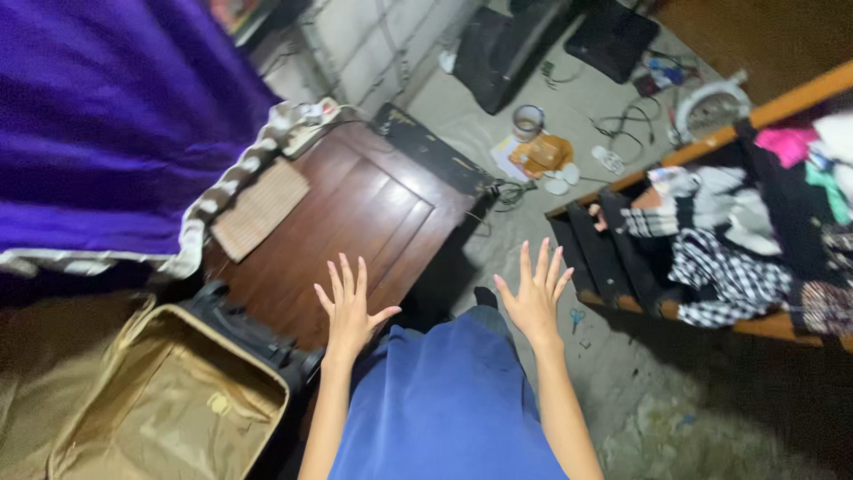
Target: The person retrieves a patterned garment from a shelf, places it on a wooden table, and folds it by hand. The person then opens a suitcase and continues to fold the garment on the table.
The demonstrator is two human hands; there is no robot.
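My left hand [349, 308] is raised in front of me with fingers spread, holding nothing, above the edge of a dark brown wooden panel [355, 213]. My right hand [536, 295] is also up with fingers apart and empty, over the grey concrete floor [533, 231]. Both forearms rise from my blue garment [444, 409]. An open suitcase with a tan lining [151, 400] lies at the lower left, close to my left arm.
A purple cloth with a patterned border [107, 124] hangs at the upper left. A wooden frame [782, 102] piled with clothes, some checked black and white [729, 276], fills the right. A tin can [528, 120], cables and small items litter the far floor. Small scissors [577, 316] lie near the frame.
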